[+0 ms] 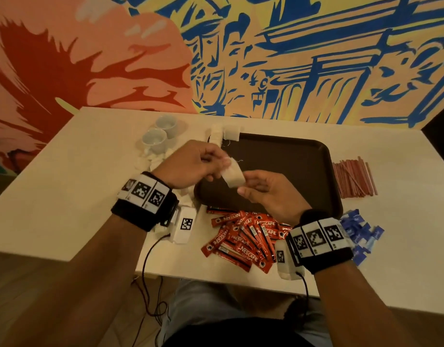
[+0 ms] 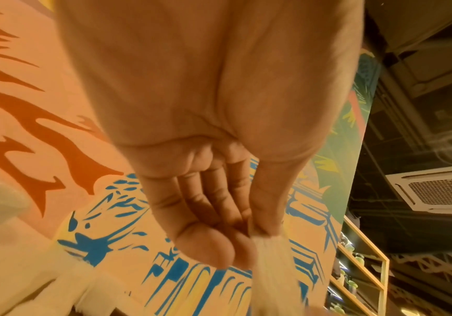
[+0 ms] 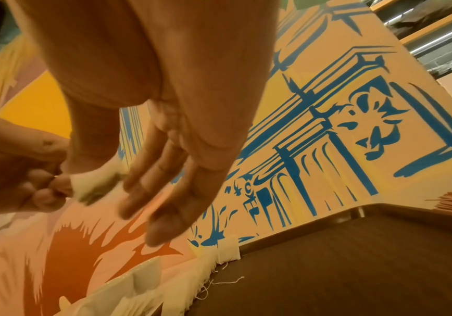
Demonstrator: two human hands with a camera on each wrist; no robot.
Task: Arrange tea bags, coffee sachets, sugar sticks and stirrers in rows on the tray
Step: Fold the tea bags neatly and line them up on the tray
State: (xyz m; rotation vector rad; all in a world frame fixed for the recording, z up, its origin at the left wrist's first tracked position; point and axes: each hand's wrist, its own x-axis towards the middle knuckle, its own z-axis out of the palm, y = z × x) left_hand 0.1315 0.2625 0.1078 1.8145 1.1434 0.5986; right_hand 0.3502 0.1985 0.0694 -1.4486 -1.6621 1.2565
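Observation:
A white tea bag (image 1: 232, 176) hangs in the air over the near left corner of the dark brown tray (image 1: 291, 156). My left hand (image 1: 222, 161) pinches its upper end between thumb and fingers, as the left wrist view shows at the tea bag (image 2: 273, 256). My right hand (image 1: 244, 184) holds the lower end between thumb and forefinger, its other fingers nearly straight; the right wrist view shows that tea bag (image 3: 95, 183). Red coffee sachets (image 1: 243, 241) lie heaped by the tray's near edge. Blue sugar sticks (image 1: 361, 231) and red stirrers (image 1: 353, 177) lie to its right.
More tea bags (image 1: 221, 134) lie at the tray's far left corner and along its left side. Two pale cups (image 1: 154, 139) stand at the back left of the cream table (image 1: 78, 184). A painted wall rises right behind the table.

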